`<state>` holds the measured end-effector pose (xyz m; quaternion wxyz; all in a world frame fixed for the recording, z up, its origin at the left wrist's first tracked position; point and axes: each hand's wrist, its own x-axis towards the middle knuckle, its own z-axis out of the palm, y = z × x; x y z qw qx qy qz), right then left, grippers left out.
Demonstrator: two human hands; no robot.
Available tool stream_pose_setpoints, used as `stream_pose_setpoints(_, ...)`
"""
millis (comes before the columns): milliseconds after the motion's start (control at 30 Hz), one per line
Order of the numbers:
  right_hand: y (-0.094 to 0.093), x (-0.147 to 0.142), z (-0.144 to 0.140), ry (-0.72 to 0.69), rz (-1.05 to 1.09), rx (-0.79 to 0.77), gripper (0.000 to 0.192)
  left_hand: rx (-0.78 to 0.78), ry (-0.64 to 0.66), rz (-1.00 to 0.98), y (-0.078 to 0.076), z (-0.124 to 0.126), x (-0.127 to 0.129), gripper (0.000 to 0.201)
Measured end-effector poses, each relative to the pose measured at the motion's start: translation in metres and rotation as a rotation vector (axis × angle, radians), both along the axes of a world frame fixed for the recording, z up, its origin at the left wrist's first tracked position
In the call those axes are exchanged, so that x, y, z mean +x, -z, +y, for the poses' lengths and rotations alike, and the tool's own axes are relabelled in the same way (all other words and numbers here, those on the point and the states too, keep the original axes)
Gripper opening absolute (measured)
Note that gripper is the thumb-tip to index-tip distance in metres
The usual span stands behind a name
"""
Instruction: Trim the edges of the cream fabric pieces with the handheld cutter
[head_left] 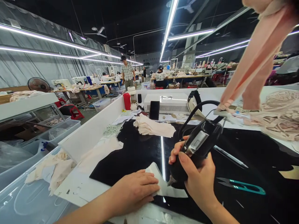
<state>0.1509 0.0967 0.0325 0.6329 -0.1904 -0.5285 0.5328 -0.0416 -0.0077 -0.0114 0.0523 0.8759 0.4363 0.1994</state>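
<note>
At lower centre, the left hand (136,189) lies flat on a white fabric piece (163,185) while the right hand's (198,179) fingers clasp a black hot-cutting tool (196,149), tip at its edge; a stack of cut pieces (153,127) waits behind on the tabletop (137,152).

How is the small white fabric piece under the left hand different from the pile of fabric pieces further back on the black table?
The white fabric piece is a single flat layer, while the fabric pile is many layers stacked loosely. The single piece is pinned by the left hand, with the tip of the black handheld tool, held in the right hand, at its edge; nothing touches the pile. Both are pale and lie on the black table.
</note>
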Motion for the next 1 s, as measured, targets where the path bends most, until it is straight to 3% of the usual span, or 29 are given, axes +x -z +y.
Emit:
stream_pose_setpoints(300,0.007,0.008,0.001,-0.024,-0.013,0.014,0.035,0.117,-0.217,-0.035,-0.001,0.026,0.005,0.029)
stream_pose_setpoints(433,0.012,0.015,0.003,-0.022,-0.028,0.049,0.033,0.145,-0.221,0.009,0.009,0.036,0.008,0.026)
stream_pose_setpoints(633,0.015,0.026,0.002,-0.027,-0.032,0.059,0.033,0.169,-0.186,0.019,0.018,0.033,0.004,0.03)
stream_pose_setpoints(1000,0.014,0.033,-0.006,-0.034,-0.034,0.062,0.032,0.192,-0.146,0.048,0.01,0.025,-0.001,0.032)
